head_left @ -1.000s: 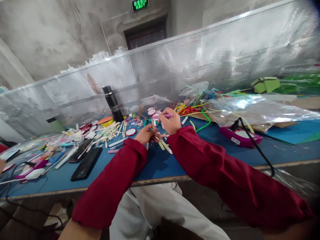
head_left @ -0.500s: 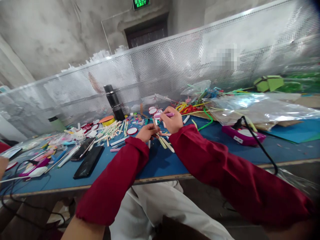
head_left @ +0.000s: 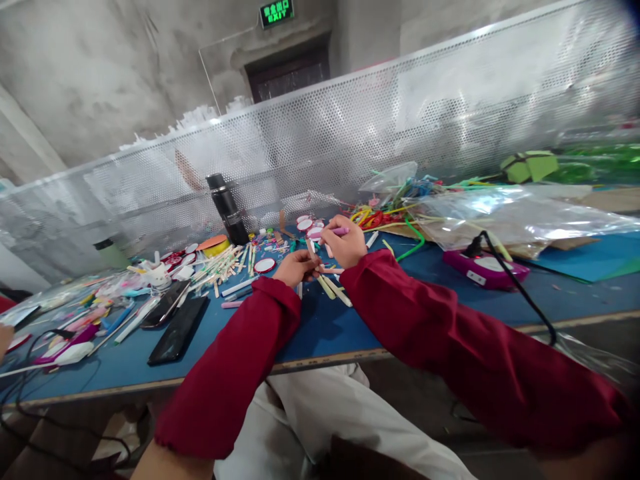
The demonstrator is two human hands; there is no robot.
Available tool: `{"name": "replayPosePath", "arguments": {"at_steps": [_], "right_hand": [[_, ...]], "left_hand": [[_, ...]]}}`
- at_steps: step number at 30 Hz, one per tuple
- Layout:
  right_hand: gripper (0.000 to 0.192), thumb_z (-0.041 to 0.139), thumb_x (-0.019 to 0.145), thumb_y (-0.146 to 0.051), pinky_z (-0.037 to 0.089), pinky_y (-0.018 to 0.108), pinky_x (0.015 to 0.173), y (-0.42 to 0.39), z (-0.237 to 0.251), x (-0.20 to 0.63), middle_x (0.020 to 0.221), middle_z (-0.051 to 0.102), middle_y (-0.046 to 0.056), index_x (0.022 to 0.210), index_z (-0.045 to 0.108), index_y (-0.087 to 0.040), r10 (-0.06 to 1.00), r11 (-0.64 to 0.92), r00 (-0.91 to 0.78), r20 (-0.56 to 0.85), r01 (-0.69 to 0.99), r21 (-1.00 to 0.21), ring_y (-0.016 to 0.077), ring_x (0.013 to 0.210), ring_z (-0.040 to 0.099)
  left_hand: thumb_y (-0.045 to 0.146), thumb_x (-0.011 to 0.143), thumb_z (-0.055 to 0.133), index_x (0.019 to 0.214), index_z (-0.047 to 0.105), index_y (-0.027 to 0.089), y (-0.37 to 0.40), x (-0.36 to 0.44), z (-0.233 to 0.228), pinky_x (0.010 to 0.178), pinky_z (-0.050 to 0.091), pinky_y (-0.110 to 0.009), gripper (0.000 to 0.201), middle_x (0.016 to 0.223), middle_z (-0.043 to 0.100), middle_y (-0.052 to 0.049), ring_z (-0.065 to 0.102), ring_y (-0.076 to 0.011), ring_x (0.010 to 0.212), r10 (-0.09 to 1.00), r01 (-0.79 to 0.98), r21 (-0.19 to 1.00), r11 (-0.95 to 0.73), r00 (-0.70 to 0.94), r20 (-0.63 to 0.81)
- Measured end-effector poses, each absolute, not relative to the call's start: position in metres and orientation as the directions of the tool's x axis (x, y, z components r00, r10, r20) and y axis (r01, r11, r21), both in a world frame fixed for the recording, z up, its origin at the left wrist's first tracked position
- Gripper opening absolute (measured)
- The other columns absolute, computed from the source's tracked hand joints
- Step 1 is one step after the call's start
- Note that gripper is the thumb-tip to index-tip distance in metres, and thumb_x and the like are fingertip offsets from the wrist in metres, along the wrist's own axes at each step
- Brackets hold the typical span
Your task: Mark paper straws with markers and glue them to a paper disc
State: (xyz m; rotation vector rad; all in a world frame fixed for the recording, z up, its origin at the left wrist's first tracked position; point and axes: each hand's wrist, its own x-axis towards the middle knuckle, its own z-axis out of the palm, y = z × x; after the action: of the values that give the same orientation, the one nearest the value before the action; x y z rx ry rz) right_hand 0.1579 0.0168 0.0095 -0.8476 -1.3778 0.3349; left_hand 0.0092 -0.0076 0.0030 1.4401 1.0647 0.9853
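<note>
My right hand (head_left: 347,245) is closed around a purple marker pen (head_left: 341,231), whose end shows past the fingers. Just left of it and a little lower, my left hand (head_left: 294,268) pinches a narrow, pale stick (head_left: 311,249) that stands up from the fingertips. The two hands are close together; where the pen's tip meets the stick is too small to make out. Below them, several pale flat sticks (head_left: 336,292) lie on the blue table. Left of my left hand lie a white pen (head_left: 238,287) and a pink pen (head_left: 231,305).
A black bottle (head_left: 229,210) stands near the perforated metal screen (head_left: 310,147). Two phones lie at left, the nearer one a black phone (head_left: 179,331). Wooden sticks (head_left: 225,261) are heaped beyond. On the right are a purple power strip (head_left: 485,270) and clear plastic bags (head_left: 525,213).
The view has tilted slightly. Both hands keep nearly the same pose, with the pen and the pale stick still in them.
</note>
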Motion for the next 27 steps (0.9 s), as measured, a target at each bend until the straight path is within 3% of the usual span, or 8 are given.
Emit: {"name": "replayPosePath", "arguments": {"at_steps": [14, 21, 27], "right_hand": [[0.01, 0.057, 0.071, -0.025, 0.039, 0.03, 0.058, 0.0175, 0.0109, 0.1609, 0.055, 0.059, -0.004, 0.062, 0.053, -0.024, 0.665, 0.682, 0.22, 0.714, 0.212, -0.7, 0.0153, 0.055, 0.054], [0.013, 0.057, 0.072, -0.025, 0.038, 0.03, 0.058, 0.0114, 0.0137, 0.1591, 0.055, 0.057, -0.003, 0.06, 0.051, -0.024, 0.69, 0.651, 0.2, 0.696, 0.25, -0.717, 0.014, 0.056, 0.05], [0.009, 0.056, 0.069, -0.026, 0.038, 0.03, 0.058, 0.012, 0.0142, 0.1582, 0.054, 0.058, -0.004, 0.061, 0.052, -0.025, 0.683, 0.655, 0.239, 0.69, 0.218, -0.723, 0.0151, 0.055, 0.051]], "left_hand": [[0.021, 0.077, 0.076, 0.076, 0.06, 0.013, -0.008, 0.0099, 0.0047, 0.046, 0.04, -0.018, 0.018, 0.064, 0.066, -0.001, 0.056, -0.0068, 0.049, 0.96, 0.138, 0.987, -0.085, 0.276, 0.044], [0.024, 0.075, 0.079, 0.075, 0.061, 0.014, -0.0072, 0.0088, 0.0034, 0.045, 0.039, -0.017, 0.021, 0.055, 0.06, 0.002, 0.054, -0.0064, 0.047, 0.957, 0.151, 0.985, -0.087, 0.287, 0.04], [0.021, 0.075, 0.078, 0.074, 0.061, 0.013, -0.0085, 0.0093, 0.0039, 0.046, 0.04, -0.017, 0.019, 0.064, 0.066, 0.0, 0.056, -0.0058, 0.049, 0.957, 0.119, 0.99, -0.082, 0.287, 0.044]]}}
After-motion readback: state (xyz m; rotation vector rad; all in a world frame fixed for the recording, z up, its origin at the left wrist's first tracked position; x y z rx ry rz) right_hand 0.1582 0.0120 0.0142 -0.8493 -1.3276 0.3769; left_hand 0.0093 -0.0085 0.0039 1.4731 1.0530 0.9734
